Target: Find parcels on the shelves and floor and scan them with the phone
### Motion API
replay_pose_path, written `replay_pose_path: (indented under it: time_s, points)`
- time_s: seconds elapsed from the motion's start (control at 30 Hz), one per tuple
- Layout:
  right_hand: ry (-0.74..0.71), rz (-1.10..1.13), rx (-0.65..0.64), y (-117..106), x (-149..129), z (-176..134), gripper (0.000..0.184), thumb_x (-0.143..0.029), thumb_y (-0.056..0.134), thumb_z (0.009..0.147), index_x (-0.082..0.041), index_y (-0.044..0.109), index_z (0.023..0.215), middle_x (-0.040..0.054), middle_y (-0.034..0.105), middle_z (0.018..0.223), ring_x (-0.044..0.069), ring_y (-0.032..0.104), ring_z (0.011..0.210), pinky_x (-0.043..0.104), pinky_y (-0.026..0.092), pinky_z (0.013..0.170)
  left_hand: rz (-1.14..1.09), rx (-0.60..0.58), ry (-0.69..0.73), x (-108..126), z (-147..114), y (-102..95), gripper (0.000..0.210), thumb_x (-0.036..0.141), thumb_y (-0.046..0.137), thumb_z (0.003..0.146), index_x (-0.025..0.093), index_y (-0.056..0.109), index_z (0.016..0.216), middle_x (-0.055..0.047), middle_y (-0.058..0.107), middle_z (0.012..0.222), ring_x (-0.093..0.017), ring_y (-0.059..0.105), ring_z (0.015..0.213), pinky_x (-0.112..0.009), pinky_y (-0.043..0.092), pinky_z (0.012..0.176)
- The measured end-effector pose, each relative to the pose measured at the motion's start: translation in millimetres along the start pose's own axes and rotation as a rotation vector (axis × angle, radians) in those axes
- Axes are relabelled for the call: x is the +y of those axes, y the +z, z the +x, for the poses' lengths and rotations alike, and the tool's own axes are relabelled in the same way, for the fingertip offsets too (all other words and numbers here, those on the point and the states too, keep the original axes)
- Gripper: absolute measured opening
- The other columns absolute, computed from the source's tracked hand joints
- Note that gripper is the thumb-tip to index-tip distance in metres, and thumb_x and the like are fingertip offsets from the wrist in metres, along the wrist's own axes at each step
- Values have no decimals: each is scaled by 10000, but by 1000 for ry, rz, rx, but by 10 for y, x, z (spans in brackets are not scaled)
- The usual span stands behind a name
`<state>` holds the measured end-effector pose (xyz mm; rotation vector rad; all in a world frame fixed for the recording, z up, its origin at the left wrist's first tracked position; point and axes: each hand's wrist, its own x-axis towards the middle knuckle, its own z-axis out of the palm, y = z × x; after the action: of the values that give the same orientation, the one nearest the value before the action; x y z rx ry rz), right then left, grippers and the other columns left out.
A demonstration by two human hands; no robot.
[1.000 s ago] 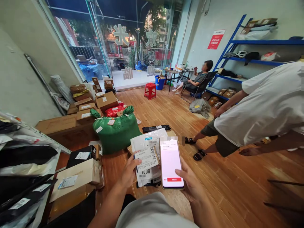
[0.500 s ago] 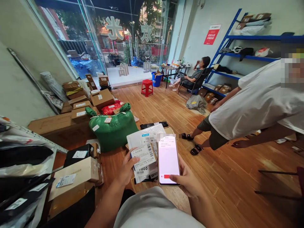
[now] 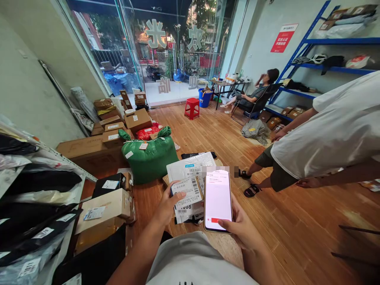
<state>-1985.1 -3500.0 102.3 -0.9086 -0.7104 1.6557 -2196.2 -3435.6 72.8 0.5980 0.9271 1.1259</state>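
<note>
Left fingers (image 3: 178, 194) are clamped over the top edge of a small parcel (image 3: 187, 190), label facing up, its long axis running roughly left to right; right hand (image 3: 242, 229) grips the phone (image 3: 217, 200), thumb resting on the lower screen; phone stands upright just right of the parcel, edges near touching, so the left hand is the nearer 1 to the label; under the parcel sits a white mailer (image 3: 190, 168); behind the parcel there's a green sack (image 3: 151, 158), tied shut, contents hidden; left of the parcel a tan box (image 3: 105, 209), closed; right of the parcel a person in a white shirt (image 3: 323, 138) bends over.
</note>
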Motion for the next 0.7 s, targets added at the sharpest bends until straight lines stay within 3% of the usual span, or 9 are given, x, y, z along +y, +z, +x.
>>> replay_pose_path:
  time_s: [0.33, 0.57, 0.7]
  points:
    - [-57, -58, -42, -47, 27, -19, 979, -203, 834, 636, -298, 293, 1446, 104, 494, 1437, 309, 467, 1302, 462, 429, 1017, 19, -13, 16, -2, -13, 11, 514, 326, 820, 606, 195, 566, 1033, -29, 692, 900, -214, 644, 836, -343, 503, 789]
    - [-52, -37, -60, -15, 25, -37, 1002, -251, 848, 621, -297, 286, 1450, 130, 586, 1338, 332, 562, 1198, 489, 473, 949, 353, -62, 305, 74, -129, -1, 426, 307, 768, 703, 213, 540, 1050, -15, 659, 928, -185, 607, 867, -257, 478, 764]
    - [-52, -72, -84, -19, 18, -51, 999, -279, 848, 623, -291, 289, 1451, 136, 597, 1320, 343, 565, 1190, 512, 452, 973, 508, -32, 392, 147, -203, 5, 464, 315, 751, 722, 208, 495, 1094, -26, 640, 961, -183, 600, 881, -252, 477, 784]
